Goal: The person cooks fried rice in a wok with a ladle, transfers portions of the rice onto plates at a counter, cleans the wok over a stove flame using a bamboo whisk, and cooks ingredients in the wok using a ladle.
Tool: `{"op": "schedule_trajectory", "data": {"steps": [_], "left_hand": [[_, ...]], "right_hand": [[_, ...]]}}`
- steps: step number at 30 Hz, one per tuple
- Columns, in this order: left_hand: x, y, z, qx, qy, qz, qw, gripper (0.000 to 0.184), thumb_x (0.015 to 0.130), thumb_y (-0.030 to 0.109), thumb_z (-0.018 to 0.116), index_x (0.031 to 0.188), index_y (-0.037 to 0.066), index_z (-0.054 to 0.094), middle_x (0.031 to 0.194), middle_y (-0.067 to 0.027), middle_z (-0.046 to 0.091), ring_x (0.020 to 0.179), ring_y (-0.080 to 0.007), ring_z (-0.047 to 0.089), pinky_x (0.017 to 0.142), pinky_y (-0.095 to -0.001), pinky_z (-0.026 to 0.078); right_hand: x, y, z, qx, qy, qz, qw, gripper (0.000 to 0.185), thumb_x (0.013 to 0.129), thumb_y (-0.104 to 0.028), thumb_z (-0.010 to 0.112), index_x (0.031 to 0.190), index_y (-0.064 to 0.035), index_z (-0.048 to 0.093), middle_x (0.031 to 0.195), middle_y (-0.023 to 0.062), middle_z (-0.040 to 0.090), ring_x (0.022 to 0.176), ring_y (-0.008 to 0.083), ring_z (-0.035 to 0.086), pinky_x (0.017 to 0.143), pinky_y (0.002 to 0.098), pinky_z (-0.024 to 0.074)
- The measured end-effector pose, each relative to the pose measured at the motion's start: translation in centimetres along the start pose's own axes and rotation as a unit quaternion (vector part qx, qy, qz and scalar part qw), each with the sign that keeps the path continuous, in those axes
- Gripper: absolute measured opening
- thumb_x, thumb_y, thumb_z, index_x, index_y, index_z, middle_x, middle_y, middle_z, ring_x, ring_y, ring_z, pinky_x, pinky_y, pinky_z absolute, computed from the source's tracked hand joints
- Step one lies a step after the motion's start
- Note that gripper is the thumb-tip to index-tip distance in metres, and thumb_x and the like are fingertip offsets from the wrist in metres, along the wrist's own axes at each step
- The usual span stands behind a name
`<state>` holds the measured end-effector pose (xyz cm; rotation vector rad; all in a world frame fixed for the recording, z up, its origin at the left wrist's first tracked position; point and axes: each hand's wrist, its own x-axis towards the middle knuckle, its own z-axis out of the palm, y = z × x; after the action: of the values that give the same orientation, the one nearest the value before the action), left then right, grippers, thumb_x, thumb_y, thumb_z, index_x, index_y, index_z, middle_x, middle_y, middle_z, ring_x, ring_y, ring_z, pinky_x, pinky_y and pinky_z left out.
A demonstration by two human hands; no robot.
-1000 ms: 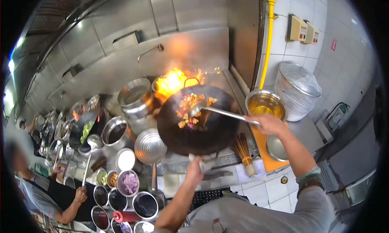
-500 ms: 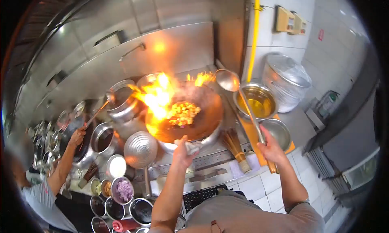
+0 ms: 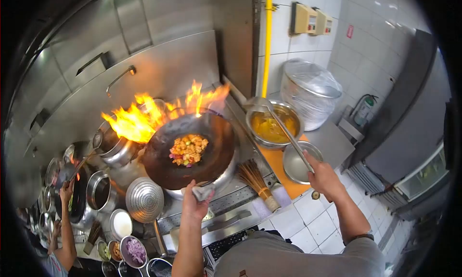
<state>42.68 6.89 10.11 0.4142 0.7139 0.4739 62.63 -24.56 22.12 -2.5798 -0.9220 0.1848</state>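
Observation:
My left hand [image 3: 193, 207] is closed on the near edge of a large dark wok [image 3: 219, 149], with a folded grey cloth [image 3: 204, 192] at its grip. Diced, browned food with bits of green and purple [image 3: 188, 150] lies in the wok's middle. Flames [image 3: 137, 123] rise along its far and left sides. The wok tilts slightly on the burner. My right hand [image 3: 323, 178] grips the handle of a long metal ladle [image 3: 287, 132]. The ladle's head hangs over the far left rim of a metal bowl [image 3: 272, 144] holding yellow-brown oil.
Beside the oil bowl stands a smaller metal bowl [image 3: 294, 167]. A bamboo wok brush [image 3: 255, 179] and a perforated strainer [image 3: 144, 200] lie near the wok. Bowls of chopped onion [image 3: 135, 250] and white contents [image 3: 121, 224] sit lower left. Another person's arm [image 3: 68, 229] works at the left.
The camera view has swung right. Flames have left the food and now burn behind and left of the wok. The ladle's head has moved from beside the oil bowl to over its rim.

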Motion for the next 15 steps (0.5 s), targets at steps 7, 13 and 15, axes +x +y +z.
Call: {"op": "schedule_trajectory", "data": {"steps": [7, 13, 15], "left_hand": [[0.2, -0.3, -0.3, 0.007, 0.021, 0.013, 1.0, 0.024, 0.087, 0.025, 0.058, 0.104, 0.009, 0.052, 0.102, -0.009, 0.061, 0.092, -0.0263, 0.06, 0.083, -0.042, 0.05], [-0.5, -0.2, 0.6, 0.0, 0.03, 0.009, 1.0, 0.031, 0.091, 0.03, 0.055, 0.117, 0.014, 0.051, 0.115, -0.005, 0.059, 0.103, -0.0236, 0.056, 0.089, -0.0415, 0.044], [-1.0, -0.3, 1.2, 0.011, 0.048, 0.025, 0.998, 0.023, 0.093, 0.031, 0.052, 0.104, 0.011, 0.057, 0.106, -0.006, 0.063, 0.099, -0.0244, 0.058, 0.092, -0.0412, 0.042]], "right_hand": [[8.9, -5.7, 6.2, 0.22, -0.152, -0.047, 0.962, 0.061, 0.08, -0.012, 0.059, 0.138, -0.0071, 0.04, 0.113, 0.0209, 0.058, 0.099, 0.0273, 0.059, 0.085, 0.0338, 0.0467], [14.2, -9.4, 11.6, 0.143, -0.123, -0.127, 0.974, 0.062, 0.079, -0.012, 0.058, 0.138, -0.0067, 0.04, 0.111, 0.0226, 0.061, 0.096, 0.0313, 0.063, 0.082, 0.0388, 0.0496], [14.5, -10.8, 11.5, 0.193, -0.184, -0.073, 0.961, 0.063, 0.078, -0.01, 0.06, 0.138, -0.0063, 0.04, 0.102, 0.0182, 0.065, 0.08, 0.029, 0.066, 0.075, 0.0368, 0.0518]]}}
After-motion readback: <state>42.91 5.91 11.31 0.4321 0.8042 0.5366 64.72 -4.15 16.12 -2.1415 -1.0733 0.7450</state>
